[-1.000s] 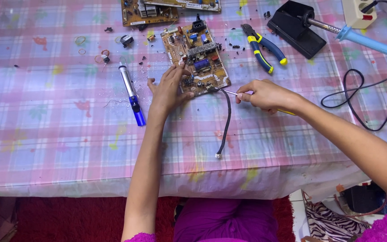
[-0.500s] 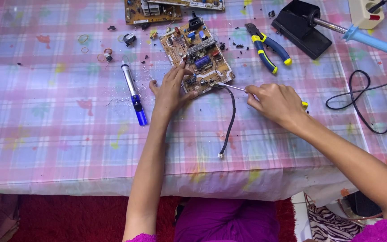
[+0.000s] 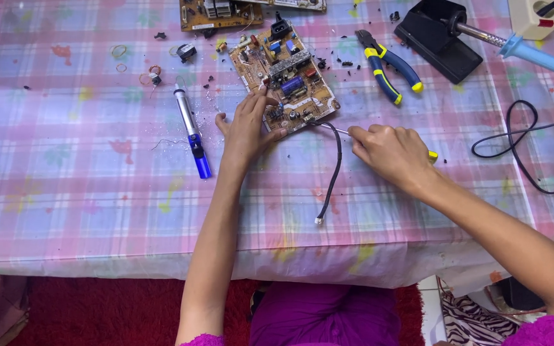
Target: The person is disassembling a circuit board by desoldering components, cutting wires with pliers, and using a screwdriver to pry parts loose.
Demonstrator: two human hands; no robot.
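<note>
Right hand point(image 3: 389, 152) shifted right; screwdriver point(image 3: 335, 128) tip at circuit board point(image 3: 283, 77).

Table point(image 3: 65, 211) under a pink plaid cloth, evenly lit; red carpet point(image 3: 110, 314) on the floor below.

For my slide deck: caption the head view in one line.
Left hand steadies a circuit board while right hand works a screwdriver at its edge.
</note>
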